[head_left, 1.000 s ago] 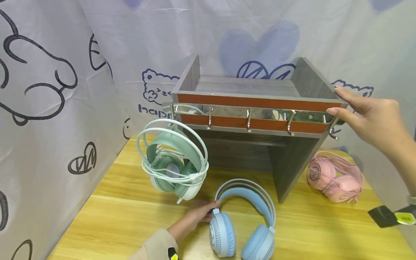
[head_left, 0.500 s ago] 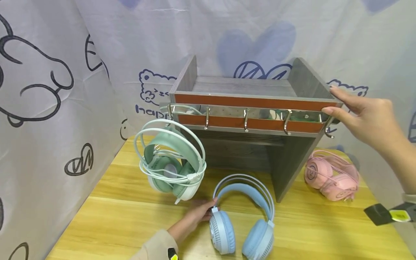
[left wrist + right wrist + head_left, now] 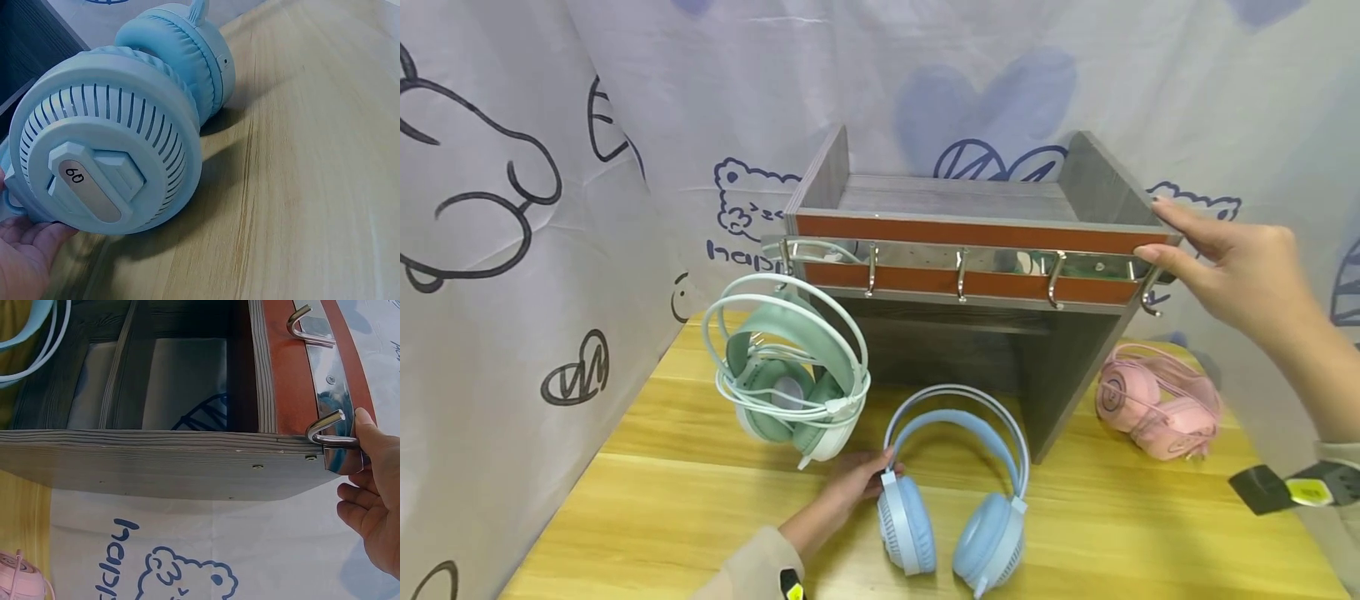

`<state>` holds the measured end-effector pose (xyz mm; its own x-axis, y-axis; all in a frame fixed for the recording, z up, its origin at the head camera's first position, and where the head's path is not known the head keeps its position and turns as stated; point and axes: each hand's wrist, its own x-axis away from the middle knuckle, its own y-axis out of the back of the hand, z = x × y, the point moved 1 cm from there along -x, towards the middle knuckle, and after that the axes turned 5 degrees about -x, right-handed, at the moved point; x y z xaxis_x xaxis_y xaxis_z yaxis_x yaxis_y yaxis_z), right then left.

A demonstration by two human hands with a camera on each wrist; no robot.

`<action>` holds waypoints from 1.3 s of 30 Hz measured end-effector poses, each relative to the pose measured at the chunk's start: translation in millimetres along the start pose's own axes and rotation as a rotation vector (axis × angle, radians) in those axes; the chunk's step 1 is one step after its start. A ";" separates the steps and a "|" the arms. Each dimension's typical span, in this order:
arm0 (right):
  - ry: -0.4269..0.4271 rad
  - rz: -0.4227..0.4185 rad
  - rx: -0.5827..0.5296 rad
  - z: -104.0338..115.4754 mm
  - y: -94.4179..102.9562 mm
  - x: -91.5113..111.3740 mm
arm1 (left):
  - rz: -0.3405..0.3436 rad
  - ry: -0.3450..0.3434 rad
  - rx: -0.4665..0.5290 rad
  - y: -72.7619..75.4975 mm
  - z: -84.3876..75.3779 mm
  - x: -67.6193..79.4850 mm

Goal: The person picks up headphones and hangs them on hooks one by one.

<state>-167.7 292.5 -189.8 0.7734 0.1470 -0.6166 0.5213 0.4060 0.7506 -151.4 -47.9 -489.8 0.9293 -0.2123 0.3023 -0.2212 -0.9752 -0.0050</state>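
Observation:
My left hand (image 3: 853,479) grips the light blue headphones (image 3: 977,429) where the headband meets the left ear cup. In the left wrist view, the slotted outer face of that blue ear cup (image 3: 159,119) fills much of the frame, with fingers under its edge. A grey wooden shelf (image 3: 1067,375) stands behind, its front rail carrying a metal strip with several hooks. My right hand (image 3: 1247,267) holds the shelf's upper right corner, thumb on the front by the last hook (image 3: 331,428). Mint green headphones (image 3: 797,367), wrapped in their cable, hang from the leftmost hook.
Pink headphones (image 3: 1157,404) lie on the wooden table (image 3: 647,500) to the right of the shelf. A white cloth (image 3: 625,208) with dark drawings hangs behind and along the left side.
The blue headphones have risen slightly, with my left hand still gripping them. My right hand stays at the shelf corner. The whole head view has shifted a little.

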 end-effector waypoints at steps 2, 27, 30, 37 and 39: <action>0.012 -0.008 -0.017 0.7 -1.0 -0.7 | -0.001 -0.016 0.015 1.2 -0.7 -0.9; 0.038 -0.072 -0.088 -0.2 -2.8 -0.7 | 0.033 -0.204 0.010 -5.9 -9.8 3.1; 0.039 -0.071 -0.082 -0.1 -2.5 -0.6 | 0.047 -0.210 0.009 -5.9 -10.6 4.1; 0.036 -0.074 -0.069 -0.1 -2.9 -0.1 | 0.057 -0.228 0.011 -7.3 -15.5 10.4; 0.031 -0.072 -0.074 -0.2 -3.1 0.3 | 0.065 -0.246 0.012 -7.6 -17.0 12.4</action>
<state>-169.2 291.5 -192.4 0.7228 0.1425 -0.6762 0.5461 0.4818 0.6852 -143.2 -42.1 -469.8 0.9575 -0.2820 0.0603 -0.2807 -0.9594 -0.0285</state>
